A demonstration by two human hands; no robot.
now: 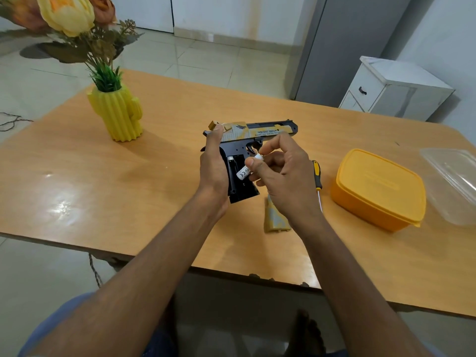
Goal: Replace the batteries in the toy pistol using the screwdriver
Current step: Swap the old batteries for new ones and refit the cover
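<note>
My left hand (pixel 213 163) grips the black and yellow toy pistol (pixel 268 131) by the back of its handle, above the table, barrel pointing right. The handle's battery compartment (pixel 235 173) lies open and faces me. My right hand (pixel 280 168) pinches a white battery (pixel 243 172) between thumb and fingers, right beside the open compartment. The yellow handle cover (pixel 273 217) lies on the table under my right wrist. The screwdriver (pixel 317 173), with a black and yellow handle, lies on the table just right of my right hand.
A yellow cactus-shaped vase (pixel 118 114) with flowers stands at the table's (pixel 103 189) far left. A yellow lidded box (pixel 378 189) sits at the right, with a clear plastic container (pixel 453 181) beyond it. A white cabinet (pixel 394 88) stands behind the table.
</note>
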